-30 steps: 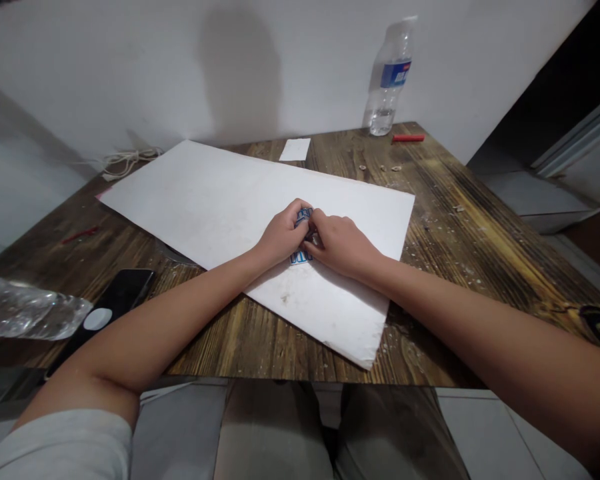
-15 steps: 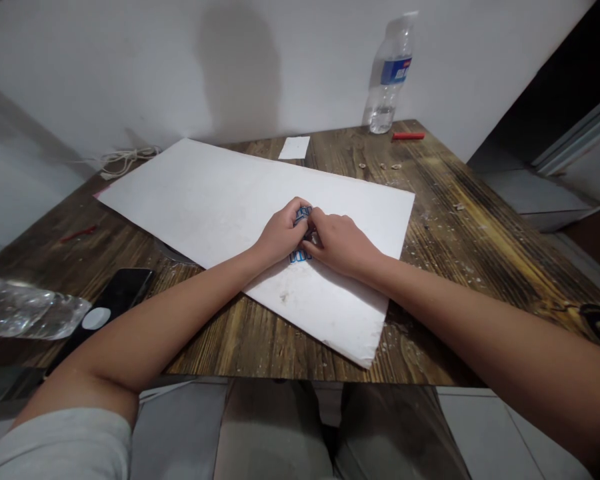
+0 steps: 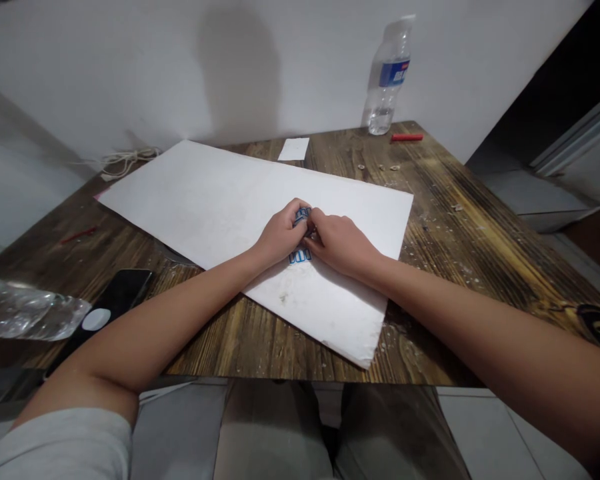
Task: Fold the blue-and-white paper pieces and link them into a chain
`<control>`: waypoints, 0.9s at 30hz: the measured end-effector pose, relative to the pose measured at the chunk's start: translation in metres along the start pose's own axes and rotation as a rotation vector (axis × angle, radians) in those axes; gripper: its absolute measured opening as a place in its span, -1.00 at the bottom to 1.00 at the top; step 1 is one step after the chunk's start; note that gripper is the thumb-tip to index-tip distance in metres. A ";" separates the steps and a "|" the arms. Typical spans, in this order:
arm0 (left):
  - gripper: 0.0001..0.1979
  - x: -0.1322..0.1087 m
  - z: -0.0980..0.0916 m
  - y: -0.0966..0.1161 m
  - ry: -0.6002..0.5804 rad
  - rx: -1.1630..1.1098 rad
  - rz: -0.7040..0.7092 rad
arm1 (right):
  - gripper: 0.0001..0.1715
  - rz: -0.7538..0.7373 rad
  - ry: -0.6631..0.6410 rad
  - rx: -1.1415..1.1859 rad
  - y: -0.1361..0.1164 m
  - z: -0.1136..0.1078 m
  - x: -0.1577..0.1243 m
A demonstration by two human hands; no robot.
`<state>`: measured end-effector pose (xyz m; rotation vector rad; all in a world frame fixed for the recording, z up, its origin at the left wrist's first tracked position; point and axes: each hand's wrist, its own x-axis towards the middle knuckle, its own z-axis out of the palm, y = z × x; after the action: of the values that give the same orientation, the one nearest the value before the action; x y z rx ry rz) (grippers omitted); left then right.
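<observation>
My left hand (image 3: 281,235) and my right hand (image 3: 347,245) meet over a white board (image 3: 215,193) that lies slantwise. Both are closed, fingertips together around a small blue-and-grey object (image 3: 303,214). Its kind cannot be made out, since fingers cover most of it. Just below the fingers, blue-outlined shapes (image 3: 300,256) show against the board; whether they belong to the held object or are marks on the board is unclear. The far fingers of each hand are hidden.
On the wooden table (image 3: 220,347) a water bottle (image 3: 387,83) stands by the wall near a red stick-like thing (image 3: 407,137) and a white paper piece (image 3: 294,149). At left are a lying bottle (image 3: 30,310), a black phone (image 3: 125,290) and a white cable (image 3: 127,159).
Both hands stay in nearly the same place, still closed together around the object. The view has shifted very slightly.
</observation>
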<state>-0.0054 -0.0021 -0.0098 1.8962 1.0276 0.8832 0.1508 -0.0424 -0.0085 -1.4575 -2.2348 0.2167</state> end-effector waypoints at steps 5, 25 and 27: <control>-0.85 0.000 -0.001 0.000 -0.016 -0.004 0.007 | -0.79 0.029 0.019 0.017 0.000 0.000 -0.001; -0.84 0.000 -0.001 0.000 -0.032 -0.009 0.004 | -0.81 0.059 0.029 0.049 -0.002 -0.002 -0.001; -0.84 -0.001 -0.001 0.000 -0.031 -0.020 -0.008 | -0.81 0.054 0.030 0.048 -0.001 -0.002 -0.001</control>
<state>-0.0066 -0.0022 -0.0094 1.8824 1.0030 0.8542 0.1506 -0.0436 -0.0068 -1.4867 -2.1533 0.2625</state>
